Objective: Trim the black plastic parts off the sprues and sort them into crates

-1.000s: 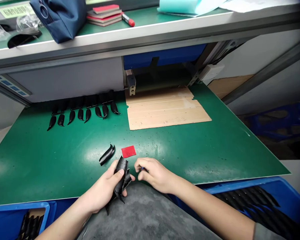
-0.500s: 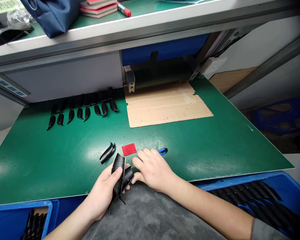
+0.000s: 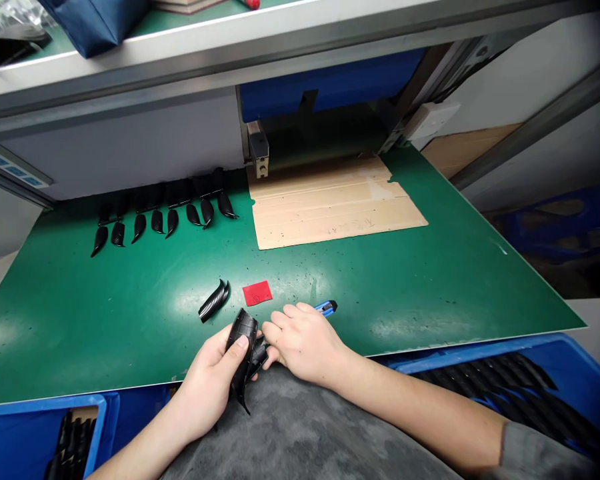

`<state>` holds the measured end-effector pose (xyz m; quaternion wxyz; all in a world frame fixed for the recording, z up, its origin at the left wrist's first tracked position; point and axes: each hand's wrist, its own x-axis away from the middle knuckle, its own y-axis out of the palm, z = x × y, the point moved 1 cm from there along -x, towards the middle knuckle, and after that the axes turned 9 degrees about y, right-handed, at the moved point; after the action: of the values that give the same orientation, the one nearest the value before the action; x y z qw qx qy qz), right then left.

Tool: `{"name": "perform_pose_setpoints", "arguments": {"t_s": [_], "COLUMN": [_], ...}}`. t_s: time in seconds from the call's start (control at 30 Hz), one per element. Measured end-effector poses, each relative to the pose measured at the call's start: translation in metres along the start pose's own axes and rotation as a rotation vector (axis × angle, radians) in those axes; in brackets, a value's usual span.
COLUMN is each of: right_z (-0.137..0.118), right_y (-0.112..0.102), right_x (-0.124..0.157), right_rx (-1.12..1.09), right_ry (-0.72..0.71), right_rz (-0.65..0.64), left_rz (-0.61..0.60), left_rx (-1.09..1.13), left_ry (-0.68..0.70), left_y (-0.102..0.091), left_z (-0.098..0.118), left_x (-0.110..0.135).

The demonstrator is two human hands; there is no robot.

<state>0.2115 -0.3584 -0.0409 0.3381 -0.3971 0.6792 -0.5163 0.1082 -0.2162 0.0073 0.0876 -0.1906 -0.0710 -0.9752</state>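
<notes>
My left hand [image 3: 211, 368] is closed around two curved black plastic shells [image 3: 243, 327], thumb pressed on the inner side of the nearer one. Their hooked tips point down toward my lap. My right hand [image 3: 305, 343] is closed on a blue utility knife [image 3: 326, 308], whose black-tipped rear end sticks out past the fist. Its fingers meet the edge of the second shell [image 3: 258, 357]; the blade itself is hidden. Just beyond my left hand lie ribbed glossy black pieces [image 3: 214, 301] on the green table, beside a red card [image 3: 257, 293].
Several black curved parts [image 3: 157, 221] stand in a row at the back left. Flat cardboard [image 3: 335, 213] lies at the back middle. Blue bins with black parts sit below the front edge, left [image 3: 97, 420] and right [image 3: 575, 353]. A metal-edged shelf [image 3: 205, 50] spans above.
My right hand has drawn slightly closer to my left hand, with the knife still in it. The held shells have tilted a little. The whole view has shifted slightly downward.
</notes>
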Motion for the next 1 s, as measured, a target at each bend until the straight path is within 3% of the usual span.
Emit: {"name": "perform_pose_setpoints", "arguments": {"t_s": [0.17, 0.3, 0.4, 0.47, 0.53, 0.7, 0.77, 0.83, 0.9, 0.93, 1.0], "right_z": [0.002, 0.007, 0.005, -0.001, -0.007, -0.010, -0.009, -0.011, -0.022, -0.029, -0.043], "right_y": [0.005, 0.007, 0.008, 0.008, 0.009, 0.012, 0.009, 0.002, -0.007, -0.011, -0.016], "right_x": [-0.002, -0.002, 0.000, 0.002, 0.003, 0.006, 0.011, 0.020, 0.033, 0.040, 0.054], "right_rx": [-0.093, -0.457, -0.624, -0.645, -0.662, -1.083, -1.145, -1.027, -0.760, -0.579, -0.234], "right_ry": [0.008, 0.000, 0.112, 0.184, 0.212, 0.053, 0.128, 0.275, 0.299, 0.259, 0.139], "right_rz": [-0.117, -0.264, -0.107, 0.028, 0.086, -0.162, -0.118, 0.090, 0.290, 0.345, 0.307], "left_rz": [-0.033, 0.031, 0.097, 0.128, 0.154, 0.141, 0.089, -0.015, -0.109, -0.138, -0.172], "left_rx": [-0.036, -0.008, 0.075, 0.123, 0.153, 0.160, 0.092, -0.018, -0.122, -0.158, -0.194], "left_ry": [0.039, -0.035, -0.078, -0.088, -0.088, -0.076, -0.065, -0.053, -0.030, -0.019, -0.004], "left_y": [0.002, -0.001, -0.002, -0.001, -0.002, -0.009, -0.013, -0.014, -0.013, -0.013, -0.013], "left_z": [-0.002, -0.006, -0.008, -0.010, -0.011, -0.009, -0.006, -0.003, -0.007, -0.012, -0.027], "left_x": [0.000, 0.001, 0.001, 0.002, 0.004, 0.004, 0.001, 0.000, 0.001, 0.001, -0.002]}}
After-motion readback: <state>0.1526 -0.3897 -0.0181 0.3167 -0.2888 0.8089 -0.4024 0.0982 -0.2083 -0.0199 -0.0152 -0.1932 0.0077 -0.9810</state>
